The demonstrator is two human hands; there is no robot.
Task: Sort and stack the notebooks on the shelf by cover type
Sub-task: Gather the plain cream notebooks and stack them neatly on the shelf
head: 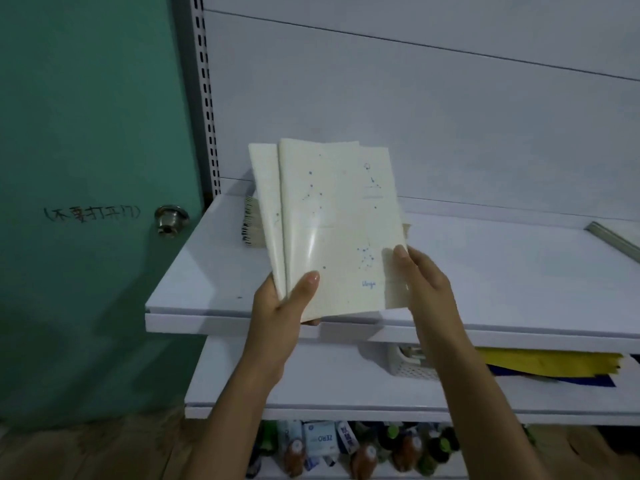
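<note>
Over white shelf, left hand grips fanned notebooks, right hand pinches their edge.

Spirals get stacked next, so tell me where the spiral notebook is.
In the head view, the spiral notebook lies on the upper shelf, left of centre and towards the back. It is partly hidden behind the held cream notebooks.

Mid-frame, the fanned notebooks are held up before the top shelf, with the left hand gripping their lower left corner and the right hand pinching their lower right edge. Behind them, near the shelf's left end, lie stacked spiral notebooks. A door with its knob fills the frame's left. Underneath, the lower shelf carries a basket right of centre, and bottles stand along the bottom edge.
</note>
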